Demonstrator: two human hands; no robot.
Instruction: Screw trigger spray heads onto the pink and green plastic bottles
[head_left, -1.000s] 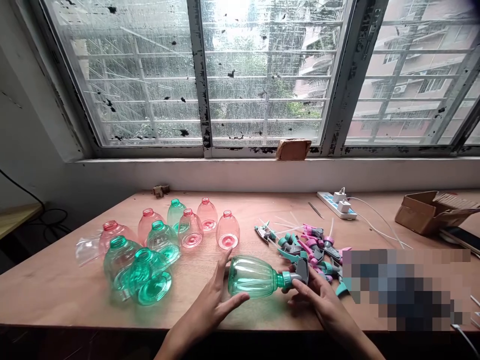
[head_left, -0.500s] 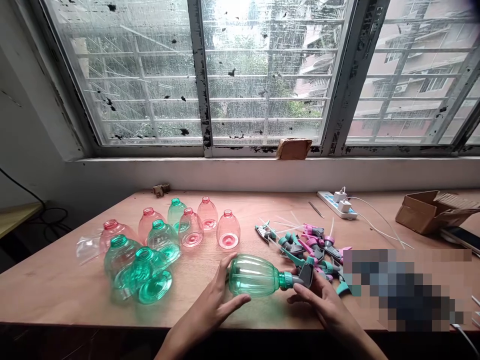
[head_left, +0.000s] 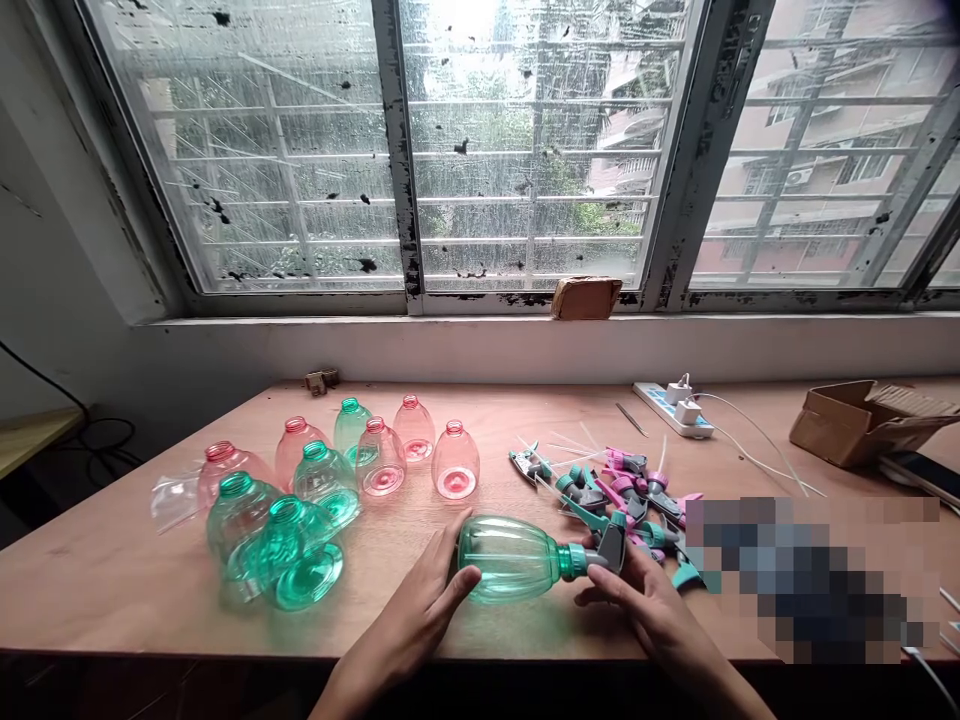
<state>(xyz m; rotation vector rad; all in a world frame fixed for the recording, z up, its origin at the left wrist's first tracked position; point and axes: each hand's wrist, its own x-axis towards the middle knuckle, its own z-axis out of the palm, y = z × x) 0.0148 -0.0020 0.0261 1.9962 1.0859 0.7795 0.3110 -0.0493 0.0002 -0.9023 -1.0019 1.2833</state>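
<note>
My left hand [head_left: 431, 600] is half closed around the base end of the green bottle [head_left: 517, 560]. The thumb lies on the near side wall and the fingers curve over the bottom. The bottle lies on its side on the table [head_left: 112, 570], between my two hands, with its neck pointing toward my right hand [head_left: 649, 600].

My right hand is partly open. Its fingertips grip the spray head [head_left: 606, 545] fitted on the bottle neck, with the index finger along the near side and the other fingers behind it. I cannot tell whether the collar is fully seated on the neck.

Surrounding items:
- Just beyond my right fingertips is a loose pile of spray heads [head_left: 622, 480], green and pink, with thin white tubes.
- Farther beyond that pile is a white power strip [head_left: 670, 408].
- Well to the right of my right hand is a cardboard box [head_left: 847, 425].
- Left of and beyond my left hand is a group of empty bottles [head_left: 330, 480]. The pink ones stand upright on the far side. The green ones are nearer, and the closest is tipped so that its base faces me.
</note>
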